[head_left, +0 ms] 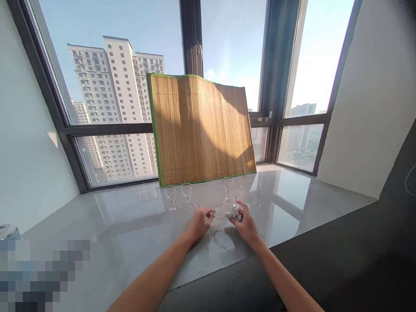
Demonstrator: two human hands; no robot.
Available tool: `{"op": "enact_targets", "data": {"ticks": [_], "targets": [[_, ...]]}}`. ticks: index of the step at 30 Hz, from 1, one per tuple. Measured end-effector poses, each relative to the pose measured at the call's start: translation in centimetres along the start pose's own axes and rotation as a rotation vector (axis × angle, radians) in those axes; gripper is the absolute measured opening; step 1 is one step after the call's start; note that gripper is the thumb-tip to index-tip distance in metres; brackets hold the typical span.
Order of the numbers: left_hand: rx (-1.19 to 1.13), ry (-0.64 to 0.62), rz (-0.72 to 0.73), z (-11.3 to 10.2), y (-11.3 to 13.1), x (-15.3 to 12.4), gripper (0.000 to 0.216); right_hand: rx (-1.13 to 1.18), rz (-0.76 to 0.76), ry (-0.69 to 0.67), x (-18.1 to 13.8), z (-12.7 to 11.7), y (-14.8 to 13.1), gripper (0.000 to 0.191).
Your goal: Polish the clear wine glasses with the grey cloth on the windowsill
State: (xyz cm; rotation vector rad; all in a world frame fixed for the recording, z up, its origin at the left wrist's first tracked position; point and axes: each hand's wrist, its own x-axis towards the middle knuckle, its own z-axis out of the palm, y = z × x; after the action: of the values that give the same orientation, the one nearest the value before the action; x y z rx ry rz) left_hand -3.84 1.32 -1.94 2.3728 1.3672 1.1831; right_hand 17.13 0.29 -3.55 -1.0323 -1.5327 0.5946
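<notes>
Nearest the viewer, both forearms reach out over the polished grey table (130, 229), well in from its near edge. The left hand (199, 224) and the right hand (246, 225) meet around a clear glass bowl (222, 211), each closed on one side of its rim, fingers curled over the edge. The bowl sits low between them, near the middle of the table; whether it rests on the surface or is just lifted clear cannot be told, though its faint shadow lies on the stone right beneath.

To handle it well, the grip should probably stay even on both sides, the rim kept level, and any move kept short of the stemware close behind.

Just beyond the right hand stand two small stemmed glasses (228, 189), nearly touching the bowl's far side. Left of them, slightly apart, is another pair of stemmed glasses (178, 197). Further back, a bamboo mat (201, 130) with green edging leans upright against the window (107, 86) at the table's far edge.
</notes>
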Motion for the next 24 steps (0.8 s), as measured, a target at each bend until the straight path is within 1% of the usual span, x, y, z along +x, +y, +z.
{"op": "enact_targets", "data": {"ticks": [4, 9, 15, 20, 24], "targets": [[0.002, -0.012, -0.015, -0.1, 0.2, -0.1, 0.020, 0.055, 0.041, 0.020, -0.2, -0.1, 0.2, 0.059], [-0.024, -0.019, -0.042, 0.0, 0.3, 0.2, 0.022, -0.009, 0.035, 0.024, -0.2, -0.1, 0.2, 0.056], [-0.050, 0.010, -0.088, -0.1, -0.4, 0.3, 0.022, -0.015, 0.064, 0.034, -0.1, -0.1, -0.2, 0.054], [-0.031, 0.014, -0.069, -0.7, -0.6, 0.1, 0.020, 0.021, 0.076, 0.038, -0.2, -0.1, -0.4, 0.053], [-0.002, 0.018, -0.059, -1.1, -0.3, 0.0, 0.020, -0.008, 0.091, 0.043, -0.1, 0.0, 0.2, 0.051]]}}
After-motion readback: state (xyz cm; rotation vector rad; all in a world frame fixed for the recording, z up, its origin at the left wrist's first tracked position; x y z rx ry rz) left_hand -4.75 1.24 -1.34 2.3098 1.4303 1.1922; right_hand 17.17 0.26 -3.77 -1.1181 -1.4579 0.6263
